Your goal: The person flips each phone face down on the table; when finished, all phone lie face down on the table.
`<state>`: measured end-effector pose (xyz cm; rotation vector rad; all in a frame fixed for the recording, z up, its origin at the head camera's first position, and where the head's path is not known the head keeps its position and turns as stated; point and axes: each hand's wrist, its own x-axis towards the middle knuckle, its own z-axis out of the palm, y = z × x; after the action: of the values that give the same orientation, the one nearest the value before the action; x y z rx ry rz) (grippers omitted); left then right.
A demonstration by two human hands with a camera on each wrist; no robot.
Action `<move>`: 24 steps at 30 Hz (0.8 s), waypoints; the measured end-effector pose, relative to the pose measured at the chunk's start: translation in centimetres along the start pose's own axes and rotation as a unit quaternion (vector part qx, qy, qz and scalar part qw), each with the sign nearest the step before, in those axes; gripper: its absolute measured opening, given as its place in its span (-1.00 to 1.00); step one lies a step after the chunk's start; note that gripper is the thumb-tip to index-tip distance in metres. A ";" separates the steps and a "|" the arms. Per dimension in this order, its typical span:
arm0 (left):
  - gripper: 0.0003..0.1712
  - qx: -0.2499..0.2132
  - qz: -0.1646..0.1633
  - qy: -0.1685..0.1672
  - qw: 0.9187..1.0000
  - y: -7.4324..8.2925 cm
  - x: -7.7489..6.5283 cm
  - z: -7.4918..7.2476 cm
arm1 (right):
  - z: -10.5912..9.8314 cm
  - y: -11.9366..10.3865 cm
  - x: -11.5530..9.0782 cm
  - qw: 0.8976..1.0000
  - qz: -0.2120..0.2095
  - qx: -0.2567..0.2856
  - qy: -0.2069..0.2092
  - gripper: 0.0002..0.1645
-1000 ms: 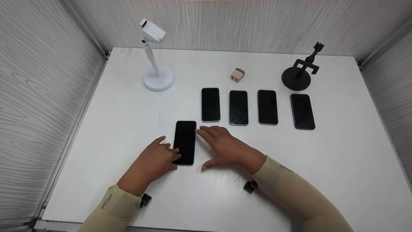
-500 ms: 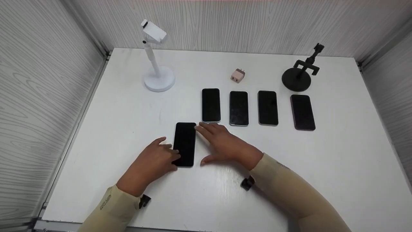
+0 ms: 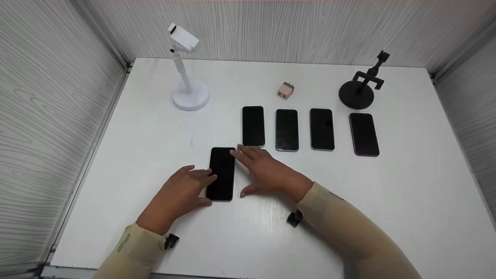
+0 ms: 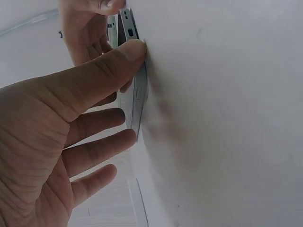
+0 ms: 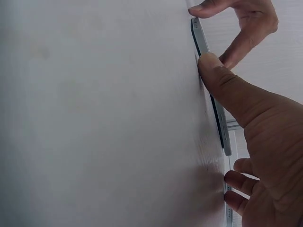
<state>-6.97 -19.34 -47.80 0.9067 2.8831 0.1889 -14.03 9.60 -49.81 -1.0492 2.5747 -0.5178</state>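
A black-screened smartphone lies face up on the white table between both hands. My left hand is at its left side, with two fingertips over the screen and the thumb by the lower left corner. In the left wrist view, the left thumb lies against the phone's edge while the other fingers stay spread. My right hand reaches in from the right. Its index fingertip overlaps the phone's top right corner, and its thumb stands apart near the lower right side. Neither hand curls round the phone.
Further back, several more phones lie in a row, among them a left one right by the right fingertips and a far right one. Behind them are a pink charger plug, a white phone stand and a black stand.
My left fingers have straightened and slid a little up the phone's left side. The right hand has shifted slightly left and away from me, its index fingertip now over the phone's corner.
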 end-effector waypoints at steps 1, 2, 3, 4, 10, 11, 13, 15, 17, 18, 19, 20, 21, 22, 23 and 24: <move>-0.11 -0.007 -0.007 -0.001 1.000 -0.2 0.0 0.1 | 0.0 0.0 0.0 1.000 0.001 0.001 0.000 0.56; -0.07 -0.017 -0.014 -0.002 1.000 -0.3 -0.1 0.1 | 0.0 0.0 0.1 1.000 0.002 0.002 0.000 0.56; -0.03 -0.028 -0.021 -0.004 0.999 -0.5 -0.1 0.2 | 0.0 0.0 0.1 1.000 0.003 0.002 0.000 0.56; 0.01 -0.041 -0.028 -0.005 0.999 -0.7 -0.1 0.3 | 0.1 0.0 0.2 1.000 0.003 0.002 0.000 0.56; 0.19 -0.124 -0.068 -0.022 0.990 -1.6 -0.2 1.0 | 0.1 -0.1 0.4 1.000 0.006 -0.001 -0.004 0.58; 0.20 -0.132 -0.070 -0.024 0.989 -1.7 -0.2 1.1 | 0.1 -0.1 0.4 1.000 0.006 -0.001 -0.004 0.59; 0.22 -0.146 -0.071 -0.025 0.986 -2.1 -0.1 1.4 | 0.1 -0.1 0.5 1.000 0.006 -0.002 -0.004 0.59; 0.24 -0.156 -0.069 -0.026 0.985 -2.4 -0.1 1.7 | 0.1 -0.1 0.5 1.000 0.005 -0.005 -0.005 0.59; 0.25 -0.168 -0.065 -0.025 0.983 -2.6 0.0 1.9 | 0.2 -0.1 0.5 1.000 0.003 -0.008 -0.003 0.58; 0.26 -0.176 -0.065 -0.024 0.982 -2.8 0.0 2.0 | 0.2 -0.1 0.6 1.000 0.002 -0.009 -0.002 0.58; 0.27 -0.181 -0.064 -0.025 0.981 -2.9 0.0 2.1 | 0.2 -0.1 0.6 1.000 0.001 -0.010 -0.002 0.57; 0.28 -0.186 -0.063 -0.027 0.980 -3.1 0.1 2.3 | 0.3 -0.1 0.6 1.000 0.000 -0.011 -0.002 0.57; 0.28 -0.191 -0.062 -0.029 0.979 -3.2 0.1 2.4 | 0.3 -0.1 0.6 1.000 -0.001 -0.012 -0.001 0.56; 0.29 -0.196 -0.061 -0.031 0.978 -3.4 0.1 2.4 | 0.3 -0.1 0.6 1.000 -0.002 -0.014 -0.001 0.56; 0.31 -0.201 -0.060 -0.032 0.977 -3.5 0.1 2.5 | 0.4 -0.1 0.6 1.000 -0.004 -0.016 0.000 0.55; 0.32 -0.205 -0.060 -0.034 0.976 -3.6 0.0 2.5 | 0.4 -0.1 0.7 1.000 -0.005 -0.017 -0.001 0.55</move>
<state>-8.66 -22.01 -50.85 0.6469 2.6721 0.6933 -14.24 8.98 -50.25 -1.0739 2.5872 -0.4765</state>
